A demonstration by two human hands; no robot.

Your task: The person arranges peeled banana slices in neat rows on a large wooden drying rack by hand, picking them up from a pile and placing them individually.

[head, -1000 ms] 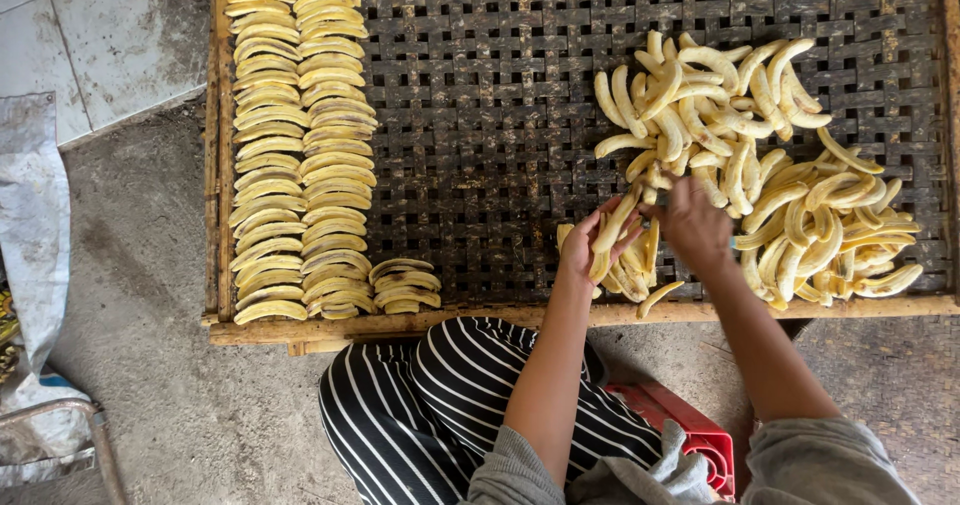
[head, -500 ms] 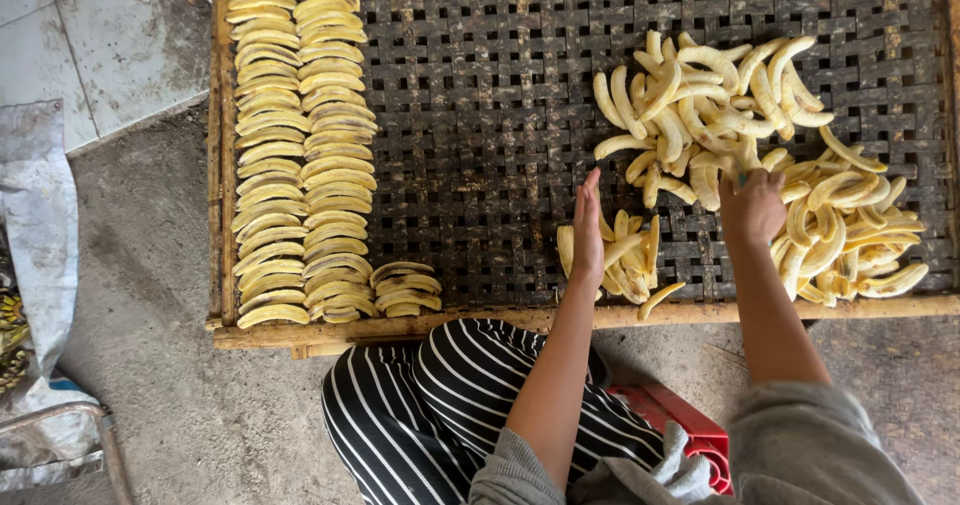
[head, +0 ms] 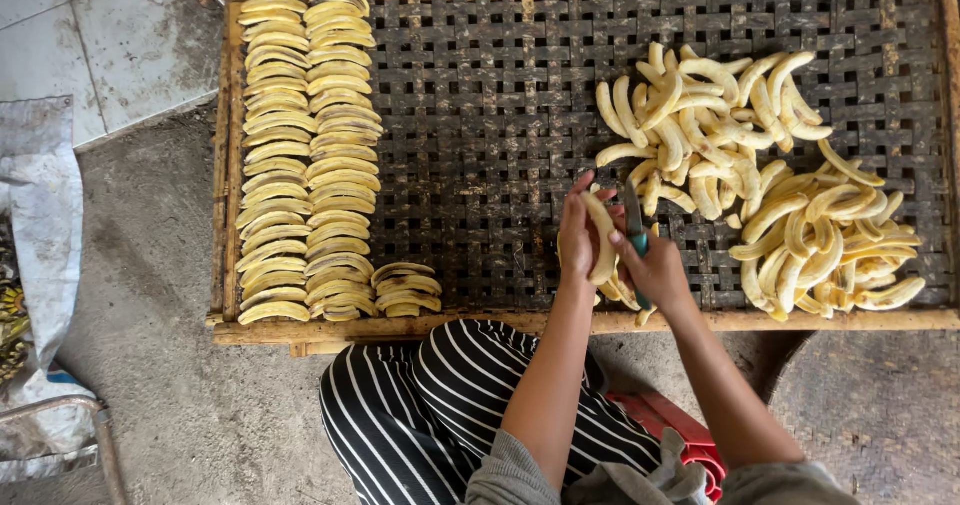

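My left grip (head: 578,237) is clenched round a peeled banana (head: 604,240), held upright just above the near edge of the drying rack (head: 480,115), a bit right of its middle. My right grip (head: 655,270) is clenched on a knife w/ a green handle (head: 634,227), blade laid against the banana's right side, so both hands meet over the fruit. Under my hands, on the rack by the near edge, lie a few cut banana slices (head: 628,295), partly hidden by my wrists. To the right, a loose heap of whole peeled bananas (head: 760,185) fills the rack's right half, reaching toward the far right corner & down to the near edge. Along the left edge run 2 neat columns of sliced banana pieces (head: 305,155), far edge to near edge, overlapping like shingles; a short third row (head: 405,287) sits just beside them at the near edge. Rack's woven middle is dark lattice. Below it, my striped trousers (head: 420,415) & a red stool (head: 680,430) on the concrete floor (head: 150,365).
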